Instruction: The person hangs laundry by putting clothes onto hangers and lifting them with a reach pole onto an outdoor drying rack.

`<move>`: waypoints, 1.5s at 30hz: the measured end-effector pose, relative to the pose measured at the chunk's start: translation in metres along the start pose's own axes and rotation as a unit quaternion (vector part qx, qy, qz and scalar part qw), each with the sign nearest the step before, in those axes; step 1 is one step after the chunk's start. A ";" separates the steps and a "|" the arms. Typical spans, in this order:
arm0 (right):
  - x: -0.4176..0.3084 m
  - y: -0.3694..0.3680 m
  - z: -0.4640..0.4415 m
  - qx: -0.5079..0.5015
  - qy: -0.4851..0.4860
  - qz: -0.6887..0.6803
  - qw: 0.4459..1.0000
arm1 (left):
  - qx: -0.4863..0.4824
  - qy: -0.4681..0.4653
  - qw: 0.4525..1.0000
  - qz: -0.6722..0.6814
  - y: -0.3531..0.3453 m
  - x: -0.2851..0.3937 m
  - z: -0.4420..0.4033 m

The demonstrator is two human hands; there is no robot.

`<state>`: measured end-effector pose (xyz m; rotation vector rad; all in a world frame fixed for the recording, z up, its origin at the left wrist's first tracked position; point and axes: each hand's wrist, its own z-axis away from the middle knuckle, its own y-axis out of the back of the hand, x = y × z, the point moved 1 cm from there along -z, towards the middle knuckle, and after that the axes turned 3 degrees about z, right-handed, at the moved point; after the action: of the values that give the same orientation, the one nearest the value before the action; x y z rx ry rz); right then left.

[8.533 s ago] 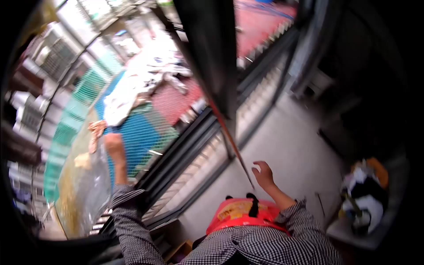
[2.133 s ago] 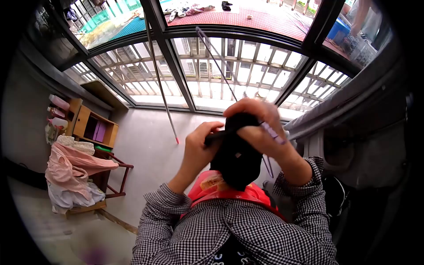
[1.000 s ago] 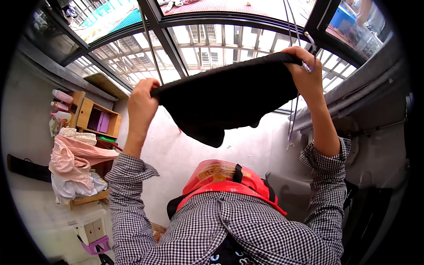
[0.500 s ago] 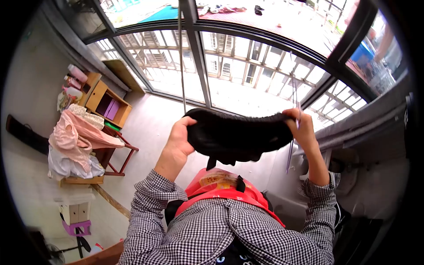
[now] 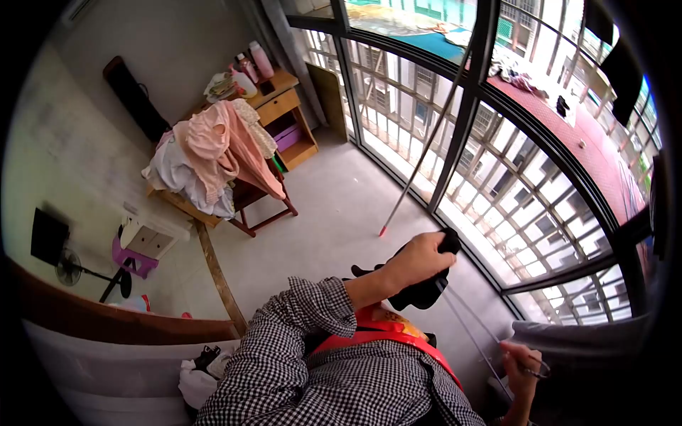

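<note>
My left hand (image 5: 420,257) is closed on a bunched black garment (image 5: 419,294), held in front of my body. Part of the garment sticks out above my fingers and the rest hangs below them. Lower right, my right hand (image 5: 522,366) grips a thin wire hanger near its hook (image 5: 546,370). The hanger's two thin arms slant up and left from that hand to the garment's lower edge. Whether they pass into the cloth I cannot tell. A shiny red apron (image 5: 369,338) covers my front, over checked sleeves and clothing.
A pole (image 5: 425,153) with a red tip leans against the barred window on the right. Pink and white clothes (image 5: 227,149) are heaped on a chair before a wooden desk (image 5: 280,106) with bottles. Further left are a fan (image 5: 69,267) and a purple stool (image 5: 135,261).
My view has turned left. The black garment, earlier stretched wide between both hands, now bunches in my left hand. My right hand has let go of it and moved down with the hanger.
</note>
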<state>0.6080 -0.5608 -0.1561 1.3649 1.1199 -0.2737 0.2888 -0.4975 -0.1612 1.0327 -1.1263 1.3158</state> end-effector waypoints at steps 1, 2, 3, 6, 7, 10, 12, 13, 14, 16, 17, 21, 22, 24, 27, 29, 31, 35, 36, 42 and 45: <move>-0.009 -0.008 -0.009 0.004 0.078 0.037 0.996 | -0.011 -0.022 0.999 -0.030 0.001 -0.004 -0.001; -0.022 -0.012 -0.017 -0.044 0.013 0.008 0.999 | -0.002 -0.067 0.992 -0.103 0.001 -0.003 0.001; -0.026 -0.018 -0.026 -0.058 0.021 0.021 0.998 | -0.003 -0.074 0.989 -0.131 -0.002 0.001 0.004; -0.034 -0.054 -0.060 -0.071 0.051 0.055 0.995 | 0.013 -0.189 0.958 -0.216 -0.013 0.004 0.017; -0.035 -0.073 -0.072 -0.060 0.066 0.062 0.994 | -0.012 -0.184 0.960 -0.213 -0.016 0.007 0.024; -0.021 -0.102 -0.092 -0.063 0.109 0.072 0.989 | -0.054 -0.183 0.945 -0.266 -0.004 0.017 0.035; -0.027 -0.093 -0.096 -0.041 0.040 0.021 0.998 | 0.014 -0.241 0.917 -0.317 0.021 0.007 0.033; -0.029 -0.077 -0.095 -0.037 -0.037 -0.018 0.998 | 0.036 -0.244 0.902 -0.355 0.036 0.006 0.032; -0.030 -0.065 -0.094 0.004 0.013 -0.019 1.000 | 0.039 -0.202 0.910 -0.359 0.048 0.010 0.035; -0.040 -0.052 -0.090 0.003 0.018 -0.002 1.000 | 0.044 -0.152 0.922 -0.354 0.057 0.001 0.035; -0.047 -0.052 -0.090 0.010 0.040 0.007 0.999 | 0.051 -0.140 0.928 -0.342 0.057 -0.005 0.033; -0.037 -0.100 -0.103 0.009 0.045 0.027 0.999 | 0.029 -0.138 0.948 -0.287 0.034 0.009 0.031; -0.030 -0.116 -0.111 -0.006 0.071 0.025 0.997 | 0.010 -0.172 0.947 -0.270 0.027 0.012 0.033; -0.034 -0.120 -0.125 -0.067 0.071 0.053 0.994 | -0.027 -0.265 0.910 -0.318 0.023 0.018 0.033; -0.071 -0.085 -0.149 -0.055 0.206 0.044 0.976 | -0.015 -0.417 0.806 -0.420 0.042 0.037 0.022; -0.079 -0.079 -0.164 -0.027 0.217 0.022 0.976 | -0.092 -0.371 0.819 -0.428 0.055 0.046 0.014; -0.083 -0.078 -0.178 0.032 0.205 0.039 0.977 | -0.186 -0.225 0.901 -0.322 0.065 0.056 0.006; -0.084 -0.085 -0.199 0.252 0.248 0.103 0.930 | -0.203 -0.096 0.961 -0.159 0.094 0.069 -0.014; -0.078 -0.087 -0.199 0.330 0.298 0.087 0.892 | -0.182 -0.099 0.971 -0.122 0.103 0.073 -0.016; -0.024 -0.219 -0.195 0.003 0.156 0.042 0.987 | -0.064 -0.088 0.994 0.001 0.151 0.130 -0.006; 0.010 -0.255 -0.221 -0.082 0.160 0.195 0.964 | -0.026 -0.103 0.994 -0.019 0.180 0.139 0.000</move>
<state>0.3223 -0.4326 -0.2835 1.4774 1.0789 0.3311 0.1015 -0.4697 -0.0354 1.1653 -1.2818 1.1625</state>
